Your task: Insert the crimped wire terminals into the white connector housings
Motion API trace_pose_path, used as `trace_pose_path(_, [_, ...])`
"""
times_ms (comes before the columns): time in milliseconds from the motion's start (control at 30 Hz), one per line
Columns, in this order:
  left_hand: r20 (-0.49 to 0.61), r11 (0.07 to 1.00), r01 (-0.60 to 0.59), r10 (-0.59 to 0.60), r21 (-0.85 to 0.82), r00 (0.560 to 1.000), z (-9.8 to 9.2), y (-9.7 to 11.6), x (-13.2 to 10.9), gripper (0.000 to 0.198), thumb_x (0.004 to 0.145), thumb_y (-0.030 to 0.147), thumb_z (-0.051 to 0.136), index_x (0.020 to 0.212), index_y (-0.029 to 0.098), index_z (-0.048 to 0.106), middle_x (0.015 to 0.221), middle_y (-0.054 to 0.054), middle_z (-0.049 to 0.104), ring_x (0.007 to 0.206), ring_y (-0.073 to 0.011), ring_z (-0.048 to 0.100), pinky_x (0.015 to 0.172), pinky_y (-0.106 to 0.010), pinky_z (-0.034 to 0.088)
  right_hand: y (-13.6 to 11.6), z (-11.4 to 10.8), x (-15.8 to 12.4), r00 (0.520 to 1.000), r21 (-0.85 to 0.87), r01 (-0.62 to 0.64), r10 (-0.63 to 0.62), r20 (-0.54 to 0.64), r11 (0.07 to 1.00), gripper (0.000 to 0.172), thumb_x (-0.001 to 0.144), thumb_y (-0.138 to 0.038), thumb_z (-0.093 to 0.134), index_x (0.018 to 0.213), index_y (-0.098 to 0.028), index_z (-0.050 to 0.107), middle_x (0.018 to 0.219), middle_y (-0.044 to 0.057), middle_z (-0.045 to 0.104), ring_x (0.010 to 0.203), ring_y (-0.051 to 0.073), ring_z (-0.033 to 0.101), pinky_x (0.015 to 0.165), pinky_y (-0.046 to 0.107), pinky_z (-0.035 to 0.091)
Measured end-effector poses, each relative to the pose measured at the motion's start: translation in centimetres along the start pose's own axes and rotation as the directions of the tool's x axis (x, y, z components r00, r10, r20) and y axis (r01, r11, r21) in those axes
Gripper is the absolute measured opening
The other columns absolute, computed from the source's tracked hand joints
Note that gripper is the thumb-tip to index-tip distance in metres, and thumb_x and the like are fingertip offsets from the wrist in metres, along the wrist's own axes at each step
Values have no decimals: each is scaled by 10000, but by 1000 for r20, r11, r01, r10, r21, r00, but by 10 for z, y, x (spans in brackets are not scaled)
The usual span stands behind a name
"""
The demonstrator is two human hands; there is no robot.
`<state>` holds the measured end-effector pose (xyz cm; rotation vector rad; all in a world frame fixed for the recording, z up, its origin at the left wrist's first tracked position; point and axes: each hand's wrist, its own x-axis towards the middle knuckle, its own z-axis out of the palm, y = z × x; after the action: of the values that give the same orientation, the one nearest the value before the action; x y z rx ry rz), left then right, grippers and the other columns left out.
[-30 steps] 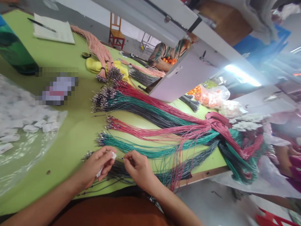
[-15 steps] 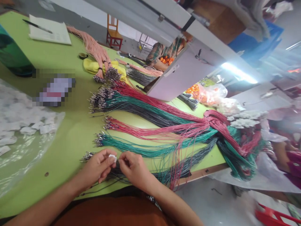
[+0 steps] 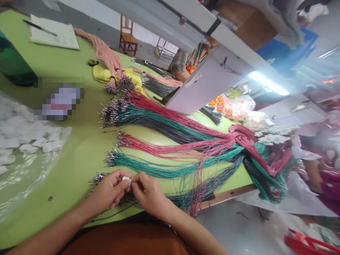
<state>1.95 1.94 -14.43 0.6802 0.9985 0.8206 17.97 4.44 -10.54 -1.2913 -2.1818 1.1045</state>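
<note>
Both hands meet near the front edge of the green table [image 3: 79, 156]. My left hand [image 3: 108, 191] pinches a small white plastic connector [image 3: 126, 180]. My right hand [image 3: 147, 193] is closed beside it, its fingertips pressed to the connector; the thin wire end in them is too small to make out. Under both hands lies a bundle of dark grey wires with metal terminals [image 3: 97, 177]. Beyond it lie a teal bundle [image 3: 148, 168] and a red bundle [image 3: 164, 148].
A clear bag of white connectors [image 3: 23, 145] lies at the left. Further wire bundles [image 3: 148, 117], pink wires [image 3: 106, 58] and a yellow cloth [image 3: 106, 74] lie farther back. A notepad with pen [image 3: 53, 33] and a white panel [image 3: 204, 85] stand behind. A person's arm [image 3: 316, 175] shows at right.
My right hand has moved left until its fingertips meet the white connector in my left hand. The gap between the hands has closed.
</note>
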Motion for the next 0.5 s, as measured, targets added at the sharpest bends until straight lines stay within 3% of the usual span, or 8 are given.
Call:
trace_pose_path(100, [-7, 999, 26, -25, 19, 1000, 0, 1, -1, 284, 796, 441, 578, 918, 191, 524, 687, 37, 570, 329, -24, 353, 276, -144, 284, 6, -13, 4, 1000, -12, 29, -28, 3, 1000, 153, 870, -182, 465, 748, -178, 557, 675, -4, 601, 604, 103, 538, 581, 202, 406])
trace_pose_path(200, [-14, 998, 54, -54, 13, 998, 1, 5, -2, 297, 785, 449, 585, 921, 191, 529, 674, 37, 570, 337, -28, 344, 276, -143, 281, 21, -31, 13, 990, -202, 36, -62, -123, 979, 153, 885, -186, 467, 795, -174, 590, 754, 32, 613, 703, 136, 557, 655, 238, 418])
trace_pose_path(267, [-9, 998, 67, -67, 0, 998, 2, 7, -3, 305, 776, 452, 593, 916, 190, 526, 670, 38, 569, 341, -28, 340, 277, -141, 279, 34, -39, 20, 982, -446, -2, -83, -172, 895, 143, 867, -149, 478, 798, -165, 602, 790, 62, 605, 748, 168, 539, 696, 280, 401])
trace_pose_path(367, [-5, 996, 86, -86, 0, 996, 2, 9, -2, 316, 769, 457, 599, 917, 189, 519, 668, 39, 566, 345, -28, 339, 277, -139, 276, 50, -43, 26, 991, -706, 2, -99, -96, 708, 146, 825, -103, 506, 724, -165, 591, 769, 71, 587, 747, 195, 503, 704, 318, 365])
trace_pose_path(433, [-8, 996, 92, -92, 9, 996, 2, 9, -2, 316, 770, 458, 597, 913, 188, 516, 665, 41, 562, 347, -29, 337, 277, -139, 276, 56, -43, 26, 989, -735, 38, -128, -68, 677, 152, 818, -95, 505, 703, -167, 574, 757, 64, 585, 736, 193, 493, 701, 319, 355])
trace_pose_path(500, [-7, 996, 91, -91, 15, 996, 1, 9, -2, 306, 780, 453, 588, 917, 188, 514, 667, 41, 560, 350, -29, 340, 279, -137, 276, 56, -46, 23, 979, -682, 49, -171, -113, 730, 156, 822, -85, 478, 719, -168, 562, 751, 54, 587, 733, 183, 496, 711, 314, 358])
